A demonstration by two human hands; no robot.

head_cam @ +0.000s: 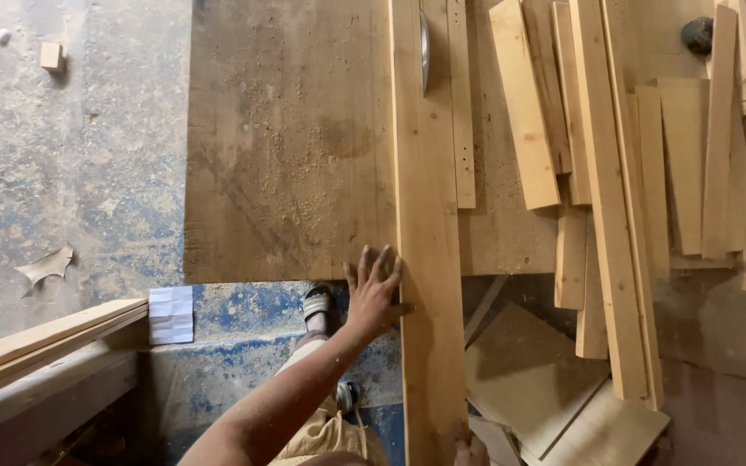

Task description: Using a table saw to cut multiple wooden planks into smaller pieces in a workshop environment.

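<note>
Left hand point(373, 293) flat, fingers spread, pressed on left edge of long plank point(429, 259) at table saw top point(287, 155); nothing gripped; right hand point(470, 449) barely in view at 6 o'clock, touching plank's near end — grip cannot be told; saw blade point(425, 52) at 12 o'clock; stacked wood strips point(623, 173) at 3 o'clock; sandalled foot point(316, 302) below.

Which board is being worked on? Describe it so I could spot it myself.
Start at the big brown table with sawdust on it. Along its right edge runs one long pale plank, overhanging toward the person. Unlike the loose boards piled farther right, it has the left hand pressed against its side and meets the saw blade.
</note>
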